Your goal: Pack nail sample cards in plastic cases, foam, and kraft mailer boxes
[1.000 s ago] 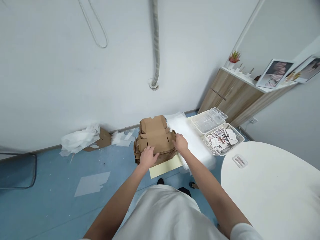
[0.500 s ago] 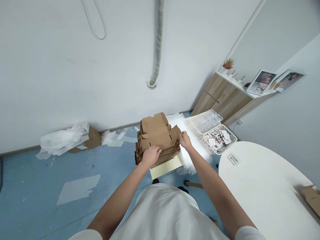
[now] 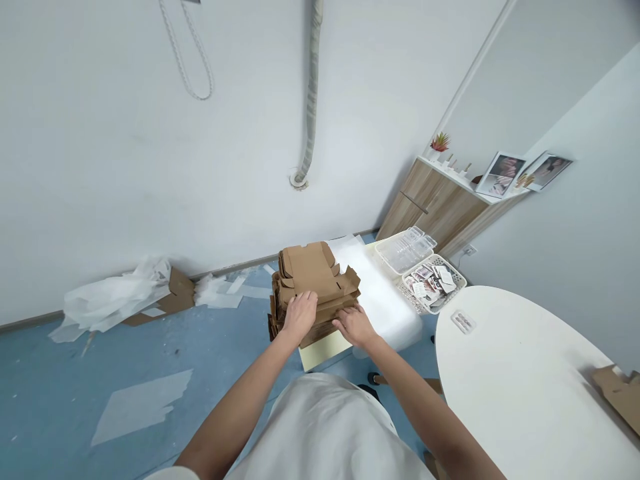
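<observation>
Cardboard stack (image 3: 320,277) under left hand (image 3: 301,315), against right hand (image 3: 354,325), fingers curled, grip unclear

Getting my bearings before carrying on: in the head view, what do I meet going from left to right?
White wrap → hanging cord → cardboard stack → basket → left picture → right picture → cardboard piece at the right edge.
</observation>
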Available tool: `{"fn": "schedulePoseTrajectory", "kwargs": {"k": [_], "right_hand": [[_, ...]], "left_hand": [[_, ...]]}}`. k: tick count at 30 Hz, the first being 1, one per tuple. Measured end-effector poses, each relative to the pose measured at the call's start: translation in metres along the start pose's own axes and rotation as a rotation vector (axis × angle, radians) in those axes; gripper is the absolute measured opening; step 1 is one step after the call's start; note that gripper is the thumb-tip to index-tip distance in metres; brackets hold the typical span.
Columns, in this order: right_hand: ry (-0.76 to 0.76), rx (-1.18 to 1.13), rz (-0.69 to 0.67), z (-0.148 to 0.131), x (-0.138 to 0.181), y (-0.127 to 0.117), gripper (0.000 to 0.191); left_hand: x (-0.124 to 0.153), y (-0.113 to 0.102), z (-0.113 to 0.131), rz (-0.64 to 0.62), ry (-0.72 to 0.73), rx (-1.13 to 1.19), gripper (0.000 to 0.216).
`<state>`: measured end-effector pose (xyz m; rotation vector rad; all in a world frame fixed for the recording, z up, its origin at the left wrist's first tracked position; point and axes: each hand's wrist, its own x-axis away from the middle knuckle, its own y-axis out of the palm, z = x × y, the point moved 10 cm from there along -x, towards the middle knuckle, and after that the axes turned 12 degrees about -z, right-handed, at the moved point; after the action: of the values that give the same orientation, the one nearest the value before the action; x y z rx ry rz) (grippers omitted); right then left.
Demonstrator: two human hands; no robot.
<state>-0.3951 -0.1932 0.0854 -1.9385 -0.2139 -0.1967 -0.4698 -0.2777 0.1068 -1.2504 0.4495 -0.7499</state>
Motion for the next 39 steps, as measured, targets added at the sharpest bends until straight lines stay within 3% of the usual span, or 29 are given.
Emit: {"fn": "schedulePoseTrajectory", "kwargs": {"k": [4,7,10,13,16,19,26,31,36,39], "right_hand": [[0.049,-0.232,-0.007,0.024,-0.001,0.015,0.034],[0.033,-0.603,-0.028,0.042,-0.001,0.018,0.05],[0.003,-1.041,0.048,0.059,0.004,0.001,0.072],[0.036,-1.257,0.144,0.072,0.012,-0.028,0.074],[0.231,-1.238,0.178,0.086,0.021,-0.048,0.075],[0.397,-1.012,0.155,0.096,0.031,-0.063,0.075],[0.604,-0.68,0.148,0.12,0.053,-0.072,0.028],[0.647,-0.837,0.365,0.148,0.09,-0.072,0.028],[0.65,-1.011,0.647,0.183,0.161,-0.072,0.033],[0.673,-1.049,0.805,0.201,0.218,-0.064,0.033]], "left_hand": [[0.008,-0.033,-0.001,0.156,-0.022,0.046,0.021],[0.019,-0.049,0.004,0.269,0.01,0.07,0.017],[0.03,-0.052,0.011,0.336,0.05,0.095,0.015],[0.037,-0.044,0.021,0.347,0.1,0.11,0.015],[0.039,-0.031,0.033,0.327,0.171,0.115,0.016],[0.039,-0.02,0.046,0.299,0.24,0.122,0.017],[0.033,-0.003,0.078,0.232,0.353,0.192,0.02],[0.024,0.0,0.096,0.183,0.373,0.275,0.025],[0.005,-0.013,0.088,0.268,0.13,0.394,0.059],[-0.009,-0.007,0.097,0.258,0.05,0.576,0.069]]}}
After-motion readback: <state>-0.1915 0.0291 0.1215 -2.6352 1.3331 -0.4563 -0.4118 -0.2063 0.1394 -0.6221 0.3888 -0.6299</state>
